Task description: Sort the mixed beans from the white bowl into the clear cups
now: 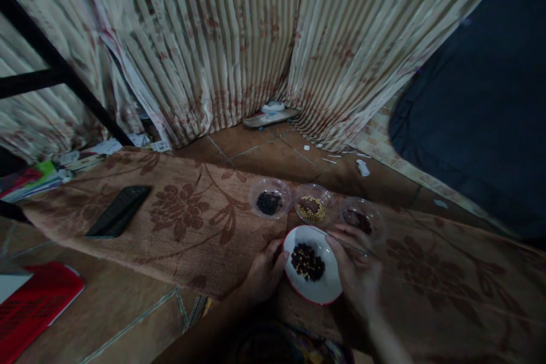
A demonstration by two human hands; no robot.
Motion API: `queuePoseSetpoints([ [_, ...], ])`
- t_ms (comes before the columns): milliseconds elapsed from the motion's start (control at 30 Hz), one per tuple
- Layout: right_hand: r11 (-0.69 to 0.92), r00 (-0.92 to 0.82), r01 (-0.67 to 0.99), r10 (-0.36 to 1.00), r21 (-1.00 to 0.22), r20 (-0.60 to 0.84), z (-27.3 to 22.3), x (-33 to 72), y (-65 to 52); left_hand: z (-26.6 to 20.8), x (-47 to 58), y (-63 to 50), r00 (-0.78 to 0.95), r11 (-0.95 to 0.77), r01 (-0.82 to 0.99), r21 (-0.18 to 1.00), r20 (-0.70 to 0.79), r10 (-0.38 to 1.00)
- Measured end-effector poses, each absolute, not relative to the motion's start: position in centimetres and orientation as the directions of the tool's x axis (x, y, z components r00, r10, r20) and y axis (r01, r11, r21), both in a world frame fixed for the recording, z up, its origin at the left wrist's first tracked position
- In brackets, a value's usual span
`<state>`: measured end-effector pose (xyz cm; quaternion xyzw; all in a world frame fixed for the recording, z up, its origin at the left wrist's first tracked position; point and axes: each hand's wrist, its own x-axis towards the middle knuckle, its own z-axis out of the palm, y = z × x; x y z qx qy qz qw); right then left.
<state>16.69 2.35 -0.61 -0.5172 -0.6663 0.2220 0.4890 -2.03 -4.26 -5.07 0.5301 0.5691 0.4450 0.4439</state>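
A white bowl with a red rim (333,291) stands on the cloth and holds a mix of dark and yellowish beans (307,262). My left hand (267,270) grips its left rim between thumb and fingers. At the opposite rim, my right hand (358,273) has its fingers closed round a slim metal tool (352,247); its tip and exact kind are hard to make out. Behind the bowl is a row of clear plastic cups: one with black beans (268,203), one with yellow beans (313,209), and one with dark reddish beans (357,220), partly behind my right fingers.
A brown floral cloth (200,244) covers the long narrow table. A black phone (119,211) lies on its left part, with papers (102,148) beyond. Striped curtains (239,40) hang behind. Small white scraps (362,168) and a skateboard (268,118) lie on the floor.
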Motion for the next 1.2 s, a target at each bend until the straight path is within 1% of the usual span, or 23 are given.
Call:
queuePoseSetpoints([
  [67, 0.435, -0.007, 0.459, 0.874, -0.775, 0.486, 0.3, 14.7, 3.7, -4.9, -2.1, -4.3, -0.043, 0.034, 0.211, 0.977, -0.026, 0.999],
  [133, 0.46, -0.02, 0.442, 0.863, -0.77, 0.505, 1.1, 13.2, 4.7, -4.8, -2.1, -4.3, -0.043, 0.032, 0.216, 0.976, -0.023, 0.999],
  [333, 0.483, 0.021, 0.461, 0.833, -0.744, 0.554, 1.7, 13.4, 4.6, -4.9, -2.0, -4.4, -0.04, 0.014, 0.209, 0.978, -0.006, 0.999],
  [433, 0.421, 0.072, 0.482, 0.855, -0.768, 0.514, 1.2, 15.5, 3.7, -5.0, -2.1, -4.4, -0.04, 0.019, 0.219, 0.975, -0.01, 0.999],
  [567, 0.271, 0.114, 0.504, 0.92, -0.82, 0.374, -0.5, 19.2, 2.0, -5.0, -2.0, -4.3, -0.051, 0.035, 0.225, 0.974, -0.024, 0.998],
  [633, 0.227, 0.091, 0.537, 0.942, -0.813, 0.324, -1.7, 20.9, 1.0, -5.0, -2.0, -4.3, -0.052, 0.043, 0.231, 0.972, -0.032, 0.998],
  [667, 0.218, 0.048, 0.553, 0.955, -0.804, 0.293, -2.3, 21.6, 0.6, -5.0, -2.0, -4.3, -0.055, 0.043, 0.233, 0.972, -0.031, 0.998],
  [767, 0.248, -0.066, 0.609, 0.963, -0.754, 0.263, -3.7, 22.8, -0.3, -5.0, -1.9, -4.2, -0.061, 0.038, 0.235, 0.971, -0.024, 0.998],
  [867, 0.301, -0.133, 0.647, 0.949, -0.7, 0.285, -4.3, 22.8, -0.6, -4.8, -1.9, -4.2, -0.063, 0.058, 0.243, 0.968, -0.044, 0.997],
  [1000, 0.358, -0.161, 0.668, 0.926, -0.652, 0.343, -4.4, 22.4, -0.5, -4.6, -2.0, -4.2, -0.056, 0.079, 0.247, 0.966, -0.067, 0.996],
  [1200, 0.358, -0.162, 0.67, 0.925, -0.651, 0.343, -4.6, 22.4, -0.4, -4.9, -2.0, -4.2, -0.057, 0.076, 0.241, 0.968, -0.064, 0.996],
])
